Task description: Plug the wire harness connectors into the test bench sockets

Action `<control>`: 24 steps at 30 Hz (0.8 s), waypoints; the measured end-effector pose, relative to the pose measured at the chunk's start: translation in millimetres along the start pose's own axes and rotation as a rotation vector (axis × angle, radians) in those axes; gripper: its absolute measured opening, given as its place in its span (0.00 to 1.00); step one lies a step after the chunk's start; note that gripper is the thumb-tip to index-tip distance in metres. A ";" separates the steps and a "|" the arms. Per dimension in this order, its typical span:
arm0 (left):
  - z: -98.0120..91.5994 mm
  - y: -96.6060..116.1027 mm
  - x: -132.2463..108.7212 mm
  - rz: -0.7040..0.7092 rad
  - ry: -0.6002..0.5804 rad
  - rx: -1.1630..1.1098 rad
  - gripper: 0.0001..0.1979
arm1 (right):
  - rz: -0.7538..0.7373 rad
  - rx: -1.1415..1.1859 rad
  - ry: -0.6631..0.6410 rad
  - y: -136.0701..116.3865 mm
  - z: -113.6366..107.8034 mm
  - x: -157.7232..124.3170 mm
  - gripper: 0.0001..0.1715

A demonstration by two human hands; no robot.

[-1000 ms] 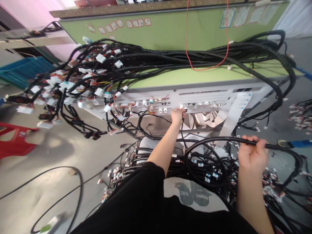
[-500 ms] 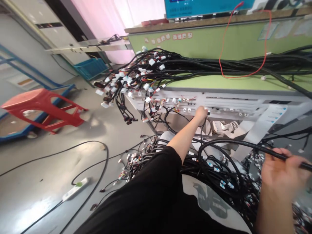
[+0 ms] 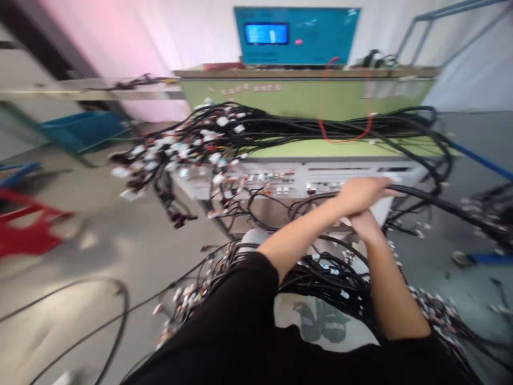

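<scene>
- The left hand [image 3: 360, 193] and the right hand [image 3: 364, 223] are together and touching, the left lying across the top of the right. They are just in front of the grey-white socket panel [image 3: 340, 176] on the front edge of the green-topped bench [image 3: 360, 147].
- A thick black sheathed cable [image 3: 435, 203] comes out from the hands and runs to the right, past the bench's right front corner. It hangs in the air and does not rest on the bench top.
- Motion blur hides the fingers, so I cannot tell whether either hand is clamped on the cable or only laid over it.
- Done, as far as I can judge: a big bundle of black wire harnesses with white plugs [image 3: 280, 127] lies along the bench top. Its plug ends spill over the left front corner, and some small plugs seem to sit in the left part of the panel.
- Left to do, by the same judgement: a heap of black harness loops [image 3: 332, 275] lies across the person's lap, below the hands and off the bench. The work looks partway through.
- A teal tester box with a lit screen [image 3: 296, 35] stands at the bench's back edge, and a thin red wire loop [image 3: 326, 125] hangs below it.
</scene>
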State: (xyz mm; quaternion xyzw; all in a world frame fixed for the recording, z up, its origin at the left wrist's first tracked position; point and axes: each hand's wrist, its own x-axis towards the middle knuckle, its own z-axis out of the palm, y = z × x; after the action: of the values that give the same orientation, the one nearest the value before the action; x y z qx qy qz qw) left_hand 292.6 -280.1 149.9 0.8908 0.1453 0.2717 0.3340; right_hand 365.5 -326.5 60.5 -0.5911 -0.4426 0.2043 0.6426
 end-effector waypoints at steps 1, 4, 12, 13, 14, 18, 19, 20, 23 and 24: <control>-2.5 -13.6 0.6 0.040 -0.044 0.112 0.08 | 0.034 0.043 -0.019 0.7 -16.8 -1.9 0.20; -5.7 -50.8 0.2 0.096 -0.068 0.241 0.11 | 0.033 0.271 0.114 1.7 -67.2 -18.2 0.35; -1.3 -106.7 -13.8 -0.030 -0.081 0.385 0.19 | -0.014 0.547 0.203 3.1 -112.5 -67.7 0.34; -2.8 -113.9 -14.7 -0.046 -0.111 0.383 0.20 | -0.016 0.552 0.270 3.3 -112.9 -71.1 0.30; -4.8 -119.4 -15.2 -0.061 -0.162 0.382 0.20 | -0.002 0.545 0.299 3.3 -112.3 -73.9 0.27; -13.3 -100.6 -16.4 0.028 -0.296 0.437 0.21 | 0.045 0.463 0.221 -1.6 -97.5 -80.6 0.23; -13.6 -83.9 -17.3 0.099 -0.256 0.445 0.22 | 0.045 0.434 0.195 -4.9 -91.9 -81.4 0.23; -12.4 -63.9 -18.4 0.189 -0.199 0.411 0.23 | 0.046 0.400 0.170 -9.2 -86.4 -82.0 0.24; -1.0 -3.9 -21.0 0.409 -0.223 0.201 0.19 | 0.031 0.172 0.132 -24.7 -73.5 -83.2 0.24; 4.1 10.4 -21.4 0.469 -0.306 0.154 0.17 | 0.026 0.054 0.149 -29.1 -71.0 -83.8 0.24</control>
State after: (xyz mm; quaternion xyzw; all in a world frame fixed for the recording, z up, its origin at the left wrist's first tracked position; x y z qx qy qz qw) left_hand 278.5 -299.3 146.1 0.9535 -0.0963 0.1921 0.2115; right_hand 371.5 -439.8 66.9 -0.5928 -0.3803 0.1800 0.6867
